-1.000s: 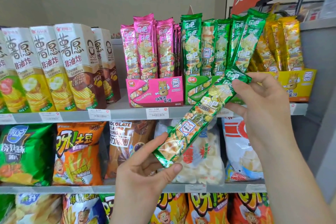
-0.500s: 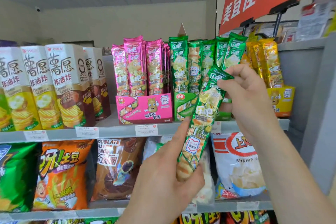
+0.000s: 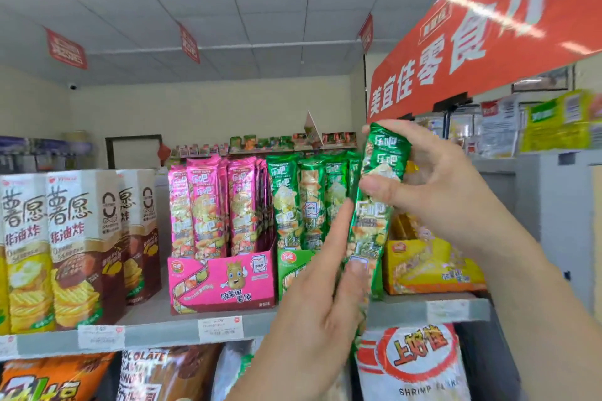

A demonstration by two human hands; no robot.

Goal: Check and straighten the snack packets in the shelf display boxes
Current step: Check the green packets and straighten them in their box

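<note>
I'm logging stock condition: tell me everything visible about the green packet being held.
The green packet is a long, glossy foil stick printed with white logos and chip pictures. It stands nearly upright, top leaning right, before the green display box. The right hand grips its top; the left hand holds its lower part.

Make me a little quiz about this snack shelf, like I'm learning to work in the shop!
1. True or false: the left hand and the right hand both hold the green snack packet.
2. Which box stands just left of the green display box? A) the pink display box B) a blue one C) a black one
3. Fill in: the box to the right of the green one, partly behind the held packet, is ___.

Key: 1 true. 2 A. 3 yellow, the yellow display box.
</note>
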